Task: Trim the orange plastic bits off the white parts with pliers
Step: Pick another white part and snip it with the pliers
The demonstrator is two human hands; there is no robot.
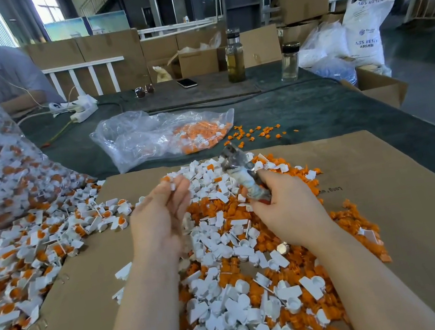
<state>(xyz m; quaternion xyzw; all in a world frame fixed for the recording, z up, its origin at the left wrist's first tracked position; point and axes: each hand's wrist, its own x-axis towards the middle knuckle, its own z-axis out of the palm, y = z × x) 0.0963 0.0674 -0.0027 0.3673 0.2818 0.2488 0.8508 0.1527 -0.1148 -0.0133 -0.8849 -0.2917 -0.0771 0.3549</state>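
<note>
A heap of glossy white parts (235, 319) and knobbly orange bits (312, 301) covers flat brown cardboard (418, 218) on the bench (315, 109). Above it, the left hand (159, 217) pinches a small white part at its fingertips, while the right hand (286, 208) grips upward-pointing taped pliers (240, 172). Beyond the cardboard's far edge lies a crinkled clear bag (149, 135) beside bare green cloth.

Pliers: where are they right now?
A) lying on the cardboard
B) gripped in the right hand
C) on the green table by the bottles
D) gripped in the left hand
B: the right hand has its fingers curled round the handles of the pliers, head pointing up over the pile, while the left hand holds only a small white part at its fingertips.
</note>
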